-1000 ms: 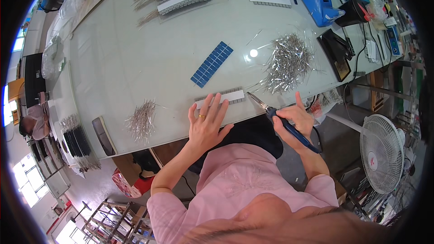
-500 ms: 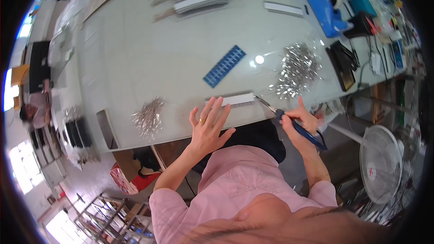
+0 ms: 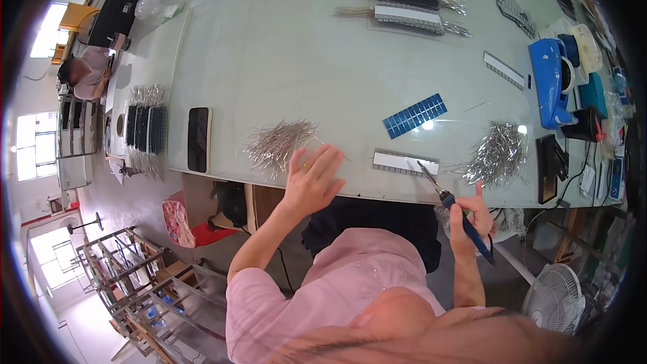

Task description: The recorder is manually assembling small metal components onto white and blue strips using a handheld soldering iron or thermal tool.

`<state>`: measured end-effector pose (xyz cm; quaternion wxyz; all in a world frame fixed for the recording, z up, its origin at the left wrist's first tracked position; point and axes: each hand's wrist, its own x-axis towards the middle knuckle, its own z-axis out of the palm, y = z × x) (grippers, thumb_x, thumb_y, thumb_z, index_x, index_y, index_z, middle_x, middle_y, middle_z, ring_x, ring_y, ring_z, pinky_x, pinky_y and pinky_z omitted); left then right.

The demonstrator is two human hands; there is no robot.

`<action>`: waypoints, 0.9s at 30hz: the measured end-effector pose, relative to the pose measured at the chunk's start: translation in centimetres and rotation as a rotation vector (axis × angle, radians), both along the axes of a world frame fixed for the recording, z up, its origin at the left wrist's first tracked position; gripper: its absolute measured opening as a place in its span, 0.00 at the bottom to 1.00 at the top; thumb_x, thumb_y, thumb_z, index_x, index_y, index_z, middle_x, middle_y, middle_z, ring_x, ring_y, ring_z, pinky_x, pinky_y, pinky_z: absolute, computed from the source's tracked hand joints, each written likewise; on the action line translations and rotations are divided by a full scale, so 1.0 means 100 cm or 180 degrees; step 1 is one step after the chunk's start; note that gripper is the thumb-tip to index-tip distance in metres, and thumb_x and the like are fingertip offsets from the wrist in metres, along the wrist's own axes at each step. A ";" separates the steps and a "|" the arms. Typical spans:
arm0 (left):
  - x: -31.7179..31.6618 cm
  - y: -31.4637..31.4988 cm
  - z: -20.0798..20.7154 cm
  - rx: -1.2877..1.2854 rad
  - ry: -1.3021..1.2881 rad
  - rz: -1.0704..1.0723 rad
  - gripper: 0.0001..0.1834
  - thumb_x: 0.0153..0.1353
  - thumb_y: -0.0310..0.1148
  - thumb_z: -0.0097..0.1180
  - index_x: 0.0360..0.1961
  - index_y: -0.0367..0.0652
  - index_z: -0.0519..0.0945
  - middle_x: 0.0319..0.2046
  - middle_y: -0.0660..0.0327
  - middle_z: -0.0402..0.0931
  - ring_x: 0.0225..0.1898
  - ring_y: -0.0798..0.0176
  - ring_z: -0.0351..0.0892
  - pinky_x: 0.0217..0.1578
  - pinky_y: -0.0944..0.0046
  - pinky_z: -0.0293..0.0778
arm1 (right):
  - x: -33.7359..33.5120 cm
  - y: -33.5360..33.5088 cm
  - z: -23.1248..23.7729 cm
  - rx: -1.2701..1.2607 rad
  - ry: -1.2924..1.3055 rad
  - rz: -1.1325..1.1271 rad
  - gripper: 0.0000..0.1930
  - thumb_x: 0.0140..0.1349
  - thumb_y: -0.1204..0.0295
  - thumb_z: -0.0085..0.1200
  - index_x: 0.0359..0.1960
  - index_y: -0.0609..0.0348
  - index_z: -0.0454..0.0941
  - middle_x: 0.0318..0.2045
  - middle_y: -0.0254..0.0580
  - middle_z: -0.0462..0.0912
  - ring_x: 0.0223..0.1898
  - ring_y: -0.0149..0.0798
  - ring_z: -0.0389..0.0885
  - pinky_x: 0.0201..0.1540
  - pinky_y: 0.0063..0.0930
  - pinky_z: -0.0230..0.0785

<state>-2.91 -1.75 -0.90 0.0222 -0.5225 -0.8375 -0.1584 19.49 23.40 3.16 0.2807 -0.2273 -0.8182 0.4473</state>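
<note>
1. Biggest by miles was the pale grey-green, glossy worktable (image 3: 269, 61), with the action along its near edge.
2. Next, two heaps: a shiny pile of loose silver strands (image 3: 500, 154) on the right, and a spiky bundle of thin silver wires (image 3: 276, 146) on the left.
3. The blue-handled soldering iron with a slim metal tip (image 3: 447, 199) was in the right hand (image 3: 472, 216), thumb and fingers wrapped round it, one finger sticking up.
4. The left hand (image 3: 312, 175) had its fingers close together, thumb apart, fingertips just beside the left bundle's right side. Couldn't tell if they pinched a wire.
5. A blue rectangular gridded panel (image 3: 415, 116) sat slanted farther off.
6. Key bit: the long, narrow white-and-grey strip (image 3: 397, 162) lay right of the left fingers, long axis running left to right. The right hand was nearer, the iron's tip at the strip's right part; touching or not, no clue.
</note>
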 end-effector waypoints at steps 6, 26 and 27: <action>0.019 0.016 -0.005 0.0339 -0.0083 0.0361 0.31 0.53 0.41 0.63 0.59 0.43 0.76 0.56 0.59 0.70 0.60 0.56 0.67 0.60 0.47 0.59 | -0.029 -0.015 0.009 0.0297 -0.0140 0.0249 0.07 0.49 0.80 0.63 0.29 0.58 0.79 0.25 0.39 0.82 0.27 0.39 0.82 0.67 0.52 0.59; 0.017 0.025 -0.005 0.0204 0.0151 0.0143 0.32 0.54 0.47 0.62 0.60 0.47 0.75 0.54 0.66 0.72 0.57 0.63 0.70 0.61 0.45 0.56 | -0.068 -0.032 0.016 0.1092 -0.0154 0.0775 0.09 0.45 0.78 0.67 0.28 0.54 0.80 0.21 0.34 0.81 0.23 0.36 0.81 0.65 0.50 0.64; 0.017 0.025 -0.005 0.0191 0.0155 0.0134 0.32 0.54 0.46 0.62 0.60 0.47 0.75 0.54 0.66 0.72 0.57 0.63 0.70 0.61 0.45 0.56 | -0.070 -0.032 0.016 0.1102 -0.0159 0.0786 0.09 0.45 0.78 0.67 0.28 0.54 0.80 0.21 0.34 0.81 0.23 0.36 0.81 0.65 0.49 0.64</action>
